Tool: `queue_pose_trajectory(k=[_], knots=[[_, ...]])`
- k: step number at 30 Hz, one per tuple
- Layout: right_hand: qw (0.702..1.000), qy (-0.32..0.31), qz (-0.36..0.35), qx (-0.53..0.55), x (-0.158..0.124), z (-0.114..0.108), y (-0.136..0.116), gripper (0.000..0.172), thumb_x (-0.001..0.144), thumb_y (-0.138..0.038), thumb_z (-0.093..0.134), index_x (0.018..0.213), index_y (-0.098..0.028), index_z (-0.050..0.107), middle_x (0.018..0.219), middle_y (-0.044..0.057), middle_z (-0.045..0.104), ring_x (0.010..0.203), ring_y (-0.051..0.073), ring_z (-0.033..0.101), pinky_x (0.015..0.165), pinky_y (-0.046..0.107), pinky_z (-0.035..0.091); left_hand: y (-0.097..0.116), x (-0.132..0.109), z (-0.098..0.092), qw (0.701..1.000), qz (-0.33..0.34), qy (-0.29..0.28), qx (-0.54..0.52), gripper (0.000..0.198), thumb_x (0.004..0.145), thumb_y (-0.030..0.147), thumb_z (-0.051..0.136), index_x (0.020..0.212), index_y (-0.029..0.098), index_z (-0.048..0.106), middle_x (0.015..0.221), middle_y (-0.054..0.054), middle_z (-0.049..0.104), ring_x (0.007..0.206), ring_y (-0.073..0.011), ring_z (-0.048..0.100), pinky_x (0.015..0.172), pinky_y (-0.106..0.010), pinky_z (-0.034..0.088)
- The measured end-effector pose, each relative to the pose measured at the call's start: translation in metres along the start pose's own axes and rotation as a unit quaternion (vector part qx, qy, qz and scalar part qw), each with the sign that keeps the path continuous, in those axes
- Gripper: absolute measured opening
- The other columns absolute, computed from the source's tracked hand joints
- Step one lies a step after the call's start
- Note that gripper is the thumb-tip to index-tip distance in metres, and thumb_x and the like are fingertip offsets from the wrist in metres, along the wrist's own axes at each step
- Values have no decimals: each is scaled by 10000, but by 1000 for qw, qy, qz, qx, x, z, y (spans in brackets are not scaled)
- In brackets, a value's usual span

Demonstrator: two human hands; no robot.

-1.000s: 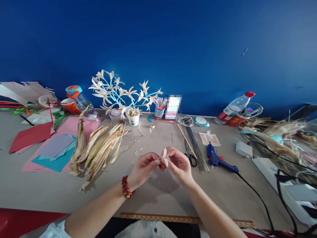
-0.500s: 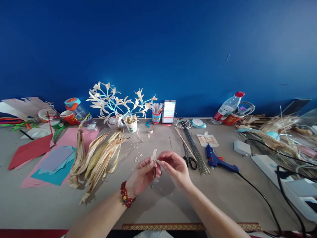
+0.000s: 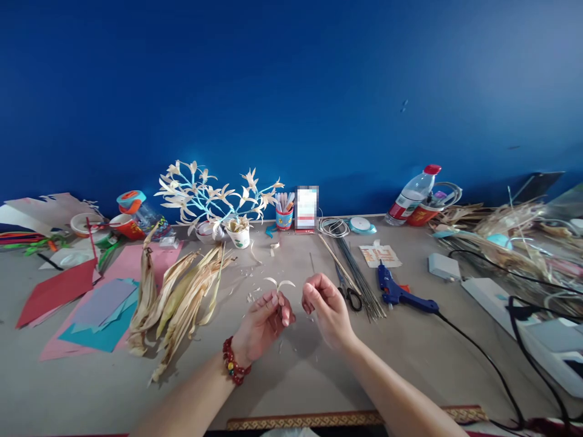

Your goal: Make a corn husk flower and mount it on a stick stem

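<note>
Between the thumb and fingertips of my left hand is a small pale corn husk piece. Two slim curved petals spread from its top like a V; its lower end is hidden by the fingers. My right hand hovers just to the right, apart from the piece, with thumb and fingers curled together. Whether anything sits inside those fingers is hidden. Tiny husk scraps lie on the table beyond my left hand. Scissors with black handles rest just past my right hand.
Dried corn husks and coloured paper lie left. Behind stands a white cup of husk flowers. To the right are wire stems, a blue glue gun with a trailing cord, a bottle and a power strip.
My right hand has let go of the husk piece and drawn away to the right. The piece, earlier upright and narrow, now shows two petals spread apart. The view has shifted slightly.
</note>
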State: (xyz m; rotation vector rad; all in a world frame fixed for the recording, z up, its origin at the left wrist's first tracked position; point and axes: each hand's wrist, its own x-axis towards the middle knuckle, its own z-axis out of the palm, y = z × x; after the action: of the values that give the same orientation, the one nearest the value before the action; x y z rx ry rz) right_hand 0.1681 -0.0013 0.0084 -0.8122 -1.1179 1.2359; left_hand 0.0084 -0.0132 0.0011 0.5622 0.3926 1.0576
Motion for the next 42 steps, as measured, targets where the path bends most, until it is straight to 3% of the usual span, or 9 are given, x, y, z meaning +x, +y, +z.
queue_pose_trajectory(k=[6,11,16,19,22,31,37,39,42], knots=[[996,7,4,-89,1,1,11,442,918,-514,592,632,-208,450,512,-64,419,450,81,380,444,214,326,-1,-1,0,998,21,31,43,198,898,316,673,792,154,632,677,-1,591,626,-103,524,741,-282,442],[964,-28,-30,-263,13,-13,-21,147,883,-332,638,945,-200,626,768,20,654,611,144,583,519,243,438,2,3,-3,993,54,70,84,218,871,332,702,763,159,626,653,9,558,629,-106,500,678,-252,425],[788,14,-123,-603,10,-98,-74,284,844,-142,539,1099,-215,641,1223,108,654,1151,286,589,988,431,445,5,7,-10,987,83,95,104,222,844,322,731,745,165,610,673,10,557,670,-114,514,712,-254,440],[645,92,22,-759,-7,-162,-76,383,765,-128,581,1140,-193,627,1252,141,634,1124,348,587,913,467,454,4,7,-10,987,88,79,109,211,873,313,698,756,171,593,690,13,550,657,-110,491,701,-259,432],[592,25,98,-799,-20,-206,-65,440,733,-83,578,1156,-199,616,1159,118,657,1034,297,628,842,379,458,3,6,-7,988,85,61,110,215,898,312,666,760,175,575,703,14,543,665,-111,485,704,-266,422],[649,24,42,-759,-6,-235,-54,285,763,-159,546,1037,-171,623,1030,95,623,820,230,644,705,321,463,6,4,-9,989,95,65,93,223,880,334,688,768,173,583,705,17,549,672,-110,491,707,-270,416],[871,227,3,-436,-4,-210,-64,247,749,-397,647,882,-205,566,709,17,583,580,202,587,502,313,466,6,7,-9,991,88,76,60,224,838,330,730,768,166,595,674,23,554,622,-96,486,674,-259,415],[939,174,22,-297,-7,-181,-69,267,778,-432,668,871,-211,550,623,-14,554,453,157,512,407,282,415,5,7,-6,991,85,87,56,224,827,334,741,780,168,598,654,27,562,609,-95,491,663,-252,407],[965,40,32,-256,-17,-129,-65,228,838,-417,669,867,-212,575,521,-37,513,397,130,459,385,261,392,3,6,-1,989,86,98,66,247,816,356,749,774,170,592,631,22,577,618,-105,509,660,-250,398]])
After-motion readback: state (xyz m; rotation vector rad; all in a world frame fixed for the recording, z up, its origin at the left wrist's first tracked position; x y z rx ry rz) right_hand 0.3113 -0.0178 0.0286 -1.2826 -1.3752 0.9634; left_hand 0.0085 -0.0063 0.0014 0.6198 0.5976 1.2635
